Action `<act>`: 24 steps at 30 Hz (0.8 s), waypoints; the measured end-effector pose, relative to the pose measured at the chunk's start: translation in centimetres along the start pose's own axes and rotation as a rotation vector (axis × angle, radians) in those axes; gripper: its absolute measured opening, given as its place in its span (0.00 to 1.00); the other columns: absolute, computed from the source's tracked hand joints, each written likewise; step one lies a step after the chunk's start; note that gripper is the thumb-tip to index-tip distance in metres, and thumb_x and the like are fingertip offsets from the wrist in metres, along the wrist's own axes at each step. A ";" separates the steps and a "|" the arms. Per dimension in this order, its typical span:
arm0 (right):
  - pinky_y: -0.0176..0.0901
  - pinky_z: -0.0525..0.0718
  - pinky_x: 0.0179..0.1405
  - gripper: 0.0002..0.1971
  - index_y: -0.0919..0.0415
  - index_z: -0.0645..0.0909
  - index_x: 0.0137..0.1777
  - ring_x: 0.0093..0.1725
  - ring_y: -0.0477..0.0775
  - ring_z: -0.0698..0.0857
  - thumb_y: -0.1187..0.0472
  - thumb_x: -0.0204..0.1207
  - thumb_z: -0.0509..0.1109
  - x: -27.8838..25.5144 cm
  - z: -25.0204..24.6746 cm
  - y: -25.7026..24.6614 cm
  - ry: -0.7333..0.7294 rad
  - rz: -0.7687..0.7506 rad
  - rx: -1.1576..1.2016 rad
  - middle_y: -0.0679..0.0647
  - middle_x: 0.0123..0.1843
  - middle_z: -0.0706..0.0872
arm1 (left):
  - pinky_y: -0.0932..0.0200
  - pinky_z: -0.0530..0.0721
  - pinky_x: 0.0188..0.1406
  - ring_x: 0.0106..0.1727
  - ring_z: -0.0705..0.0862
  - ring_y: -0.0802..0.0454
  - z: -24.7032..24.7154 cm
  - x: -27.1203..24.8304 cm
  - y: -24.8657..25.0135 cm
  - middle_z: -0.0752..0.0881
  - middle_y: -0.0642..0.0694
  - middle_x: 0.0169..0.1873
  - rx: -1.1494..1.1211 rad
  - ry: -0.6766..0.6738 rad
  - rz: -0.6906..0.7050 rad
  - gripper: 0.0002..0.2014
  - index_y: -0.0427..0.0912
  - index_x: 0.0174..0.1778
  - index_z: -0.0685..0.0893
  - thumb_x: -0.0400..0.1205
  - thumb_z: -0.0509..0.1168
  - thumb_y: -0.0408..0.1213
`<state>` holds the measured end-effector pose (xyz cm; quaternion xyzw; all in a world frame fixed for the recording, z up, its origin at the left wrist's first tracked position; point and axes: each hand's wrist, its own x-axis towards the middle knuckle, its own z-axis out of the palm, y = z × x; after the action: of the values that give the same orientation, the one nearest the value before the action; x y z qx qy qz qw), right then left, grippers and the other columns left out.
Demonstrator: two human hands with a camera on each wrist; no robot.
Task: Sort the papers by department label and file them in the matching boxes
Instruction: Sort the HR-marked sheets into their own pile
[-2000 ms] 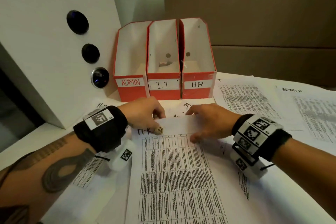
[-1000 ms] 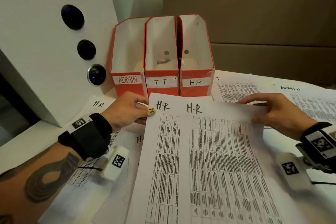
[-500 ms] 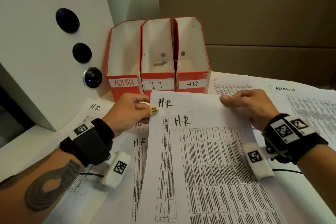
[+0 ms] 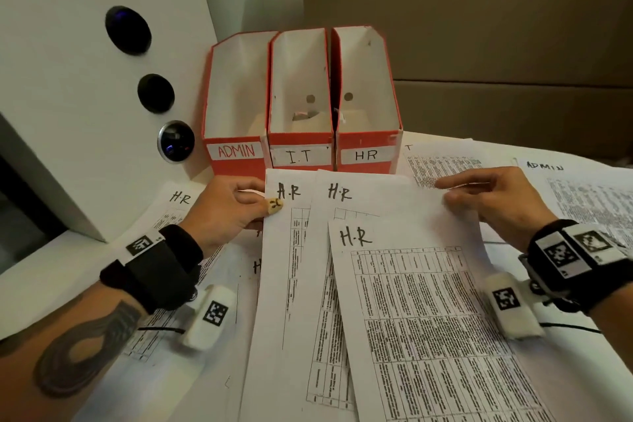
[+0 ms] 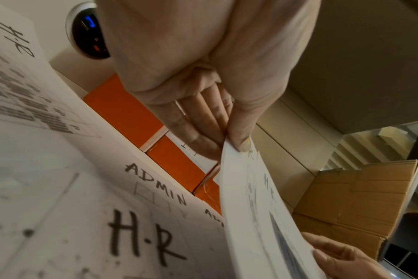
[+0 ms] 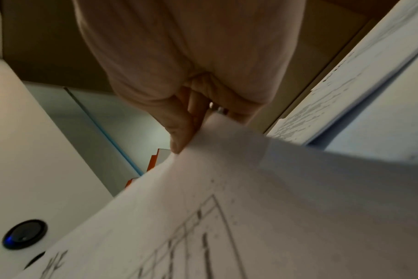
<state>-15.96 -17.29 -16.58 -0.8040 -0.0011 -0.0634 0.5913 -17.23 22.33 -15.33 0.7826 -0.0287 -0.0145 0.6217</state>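
Pinching fanned "H.R" sheets [image 4: 394, 284], left hand [image 4: 222, 209], right hand [image 4: 493, 199], boxes [image 4: 366, 147] labelled ADMIN, I.T, HR

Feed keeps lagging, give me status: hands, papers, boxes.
Left hand and right hand both pinching fanned HR sheets. HR box empty, path clear. More sheets loose on desk.

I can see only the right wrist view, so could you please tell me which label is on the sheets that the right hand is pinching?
Observer: Head view shows three fanned sheets, each marked H.R.
Operator: Is the other hand on them?
Observer: Yes, the left hand pinches their left edge, thumb on top.
Operator: Where is the matching box?
Observer: The HR box stands just behind the sheets, rightmost of three.
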 end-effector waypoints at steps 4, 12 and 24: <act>0.58 0.85 0.63 0.12 0.58 0.96 0.50 0.56 0.62 0.92 0.55 0.69 0.85 0.3 0.7 -0.4 0.009 0.024 0.142 0.57 0.53 0.96 | 0.52 0.96 0.49 0.51 0.97 0.43 0.6 -0.1 0.1 0.96 0.39 0.47 0.002 0.038 0.020 0.10 0.34 0.57 0.89 0.81 0.77 0.27; 0.48 0.85 0.45 0.14 0.60 0.93 0.36 0.34 0.55 0.89 0.50 0.70 0.87 0.9 3.2 -1.1 0.080 0.068 0.147 0.54 0.36 0.93 | 0.57 0.95 0.46 0.47 0.97 0.46 2.3 -0.2 0.8 0.97 0.41 0.44 0.018 0.068 0.107 0.12 0.36 0.54 0.92 0.75 0.81 0.29; 0.49 0.92 0.56 0.08 0.63 0.94 0.48 0.43 0.60 0.91 0.70 0.70 0.85 0.6 1.7 -0.8 0.112 -0.003 0.085 0.63 0.46 0.95 | 0.58 0.94 0.47 0.54 0.96 0.44 1.5 0.2 0.0 0.96 0.41 0.50 -0.071 0.123 0.107 0.08 0.34 0.57 0.92 0.83 0.75 0.28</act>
<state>-15.29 -15.48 -16.26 -0.7734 0.0282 -0.1088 0.6239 -17.12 20.82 -15.71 0.7570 -0.0318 0.0659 0.6493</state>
